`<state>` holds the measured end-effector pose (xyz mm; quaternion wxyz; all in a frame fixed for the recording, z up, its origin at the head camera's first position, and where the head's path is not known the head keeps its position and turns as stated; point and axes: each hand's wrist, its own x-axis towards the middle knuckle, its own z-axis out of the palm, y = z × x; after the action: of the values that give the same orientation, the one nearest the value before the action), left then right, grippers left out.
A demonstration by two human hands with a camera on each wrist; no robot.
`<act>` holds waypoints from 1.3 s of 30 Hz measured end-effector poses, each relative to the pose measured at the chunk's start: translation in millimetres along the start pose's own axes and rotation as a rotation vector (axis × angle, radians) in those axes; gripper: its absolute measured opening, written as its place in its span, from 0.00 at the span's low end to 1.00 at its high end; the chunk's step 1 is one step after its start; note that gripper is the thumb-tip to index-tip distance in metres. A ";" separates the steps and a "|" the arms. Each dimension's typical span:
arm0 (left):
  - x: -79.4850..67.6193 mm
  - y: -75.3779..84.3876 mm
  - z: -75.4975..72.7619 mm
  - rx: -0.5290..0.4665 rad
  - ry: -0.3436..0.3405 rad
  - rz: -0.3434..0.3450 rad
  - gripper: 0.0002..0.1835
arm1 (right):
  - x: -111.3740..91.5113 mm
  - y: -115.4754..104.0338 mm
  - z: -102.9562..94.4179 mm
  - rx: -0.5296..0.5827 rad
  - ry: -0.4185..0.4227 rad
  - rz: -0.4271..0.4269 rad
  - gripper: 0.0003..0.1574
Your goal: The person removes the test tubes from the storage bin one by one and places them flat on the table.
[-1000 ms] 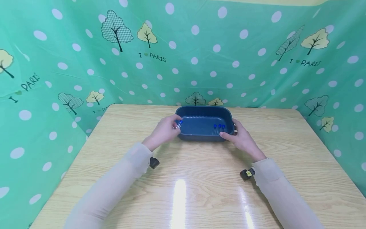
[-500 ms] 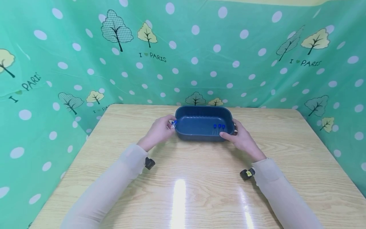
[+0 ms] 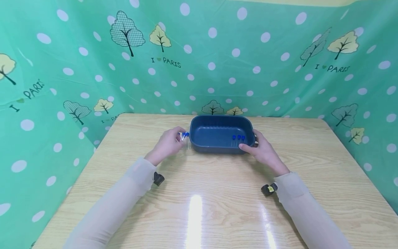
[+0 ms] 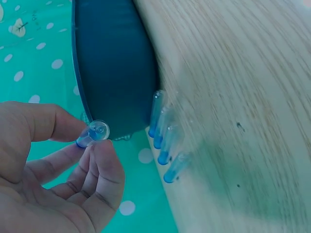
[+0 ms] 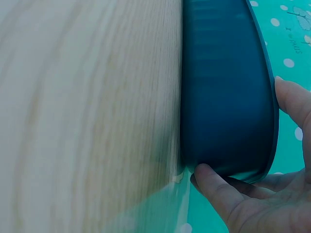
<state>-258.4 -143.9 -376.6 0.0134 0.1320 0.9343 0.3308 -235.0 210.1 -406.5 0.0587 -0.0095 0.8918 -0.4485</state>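
My left hand (image 3: 168,143) pinches a small clear tube with a blue cap (image 4: 92,134) between thumb and fingertips, just outside the left end of a dark blue basin (image 3: 196,149). Its round clear end faces the camera in the left wrist view. Below it, several similar blue-capped tubes (image 4: 167,144) form a row beside the basin; the hand mostly hides them in the head view. Inside the basin, at its right, are three blue-capped tubes (image 3: 238,140). My right hand (image 3: 264,152) grips the basin's right end, thumb at the rim and fingers against the outer wall.
The basin stands near the back edge of a light wooden table (image 3: 224,180). A green dotted cloth (image 3: 211,83) hangs behind and along the sides. Black wrist cameras sit on both cuffs.
My left hand has moved left from over the basin's left end to just outside it, still pinching a tube. The right hand and the basin have hardly moved.
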 end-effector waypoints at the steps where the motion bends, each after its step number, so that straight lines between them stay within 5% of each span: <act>1: 0.3 -1.5 -0.1 0.000 -0.002 -0.005 0.25 | 0.1 0.1 0.1 0.002 0.000 0.000 0.62; 39: 23.3 -46.2 -2.4 -0.037 -0.071 -0.200 0.25 | -1.0 0.7 0.6 0.002 -0.001 -0.006 0.62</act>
<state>-292.2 -174.0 -402.1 0.0817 0.0495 0.9356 0.3400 -233.9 210.2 -407.4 0.0579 -0.0124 0.8912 -0.4497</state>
